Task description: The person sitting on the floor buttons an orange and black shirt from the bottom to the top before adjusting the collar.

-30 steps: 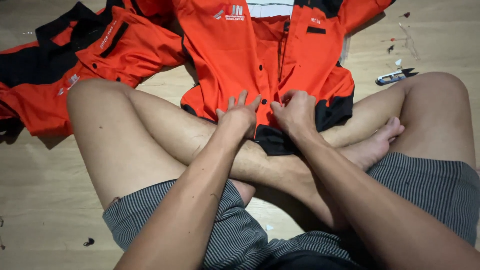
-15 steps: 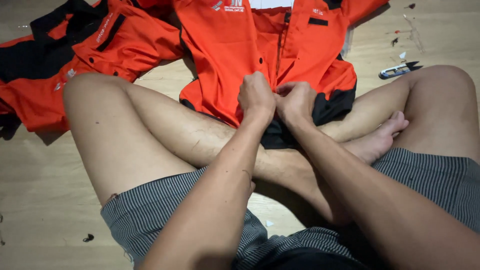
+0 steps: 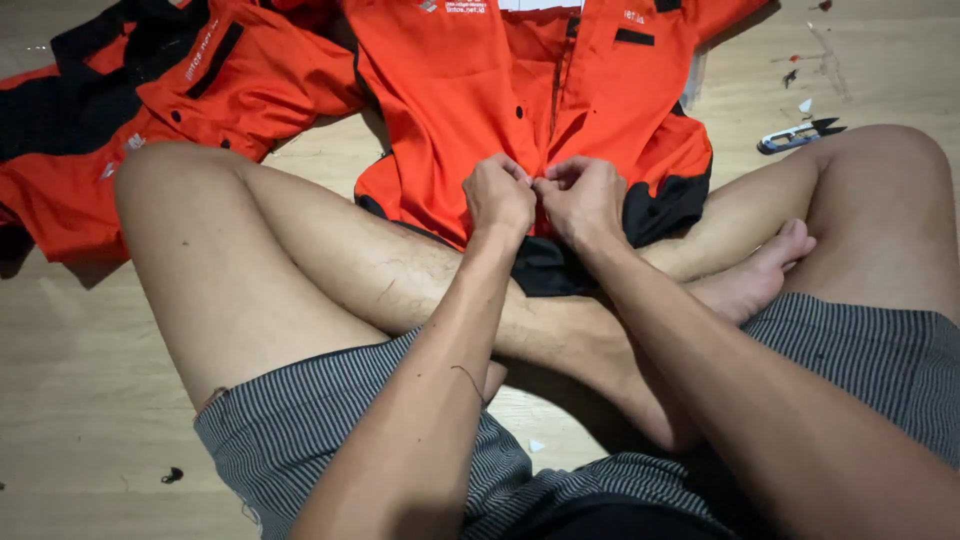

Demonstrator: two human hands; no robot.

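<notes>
Both hands, left hand (image 3: 497,195) and right hand (image 3: 583,197), have closed from flat pressing into pinches on the orange jacket (image 3: 480,110) hem, meeting above the crossed legs (image 3: 400,270).

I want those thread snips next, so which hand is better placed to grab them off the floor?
Probably the right hand. The thread snips lie on the floor on its side, past the right knee. The left hand would have to cross over. Both hands pinch the orange jacket.

Bare arms without sleeves, bare legs and feet, grey finely striped shorts (image 3: 330,430) with frayed hem
</notes>
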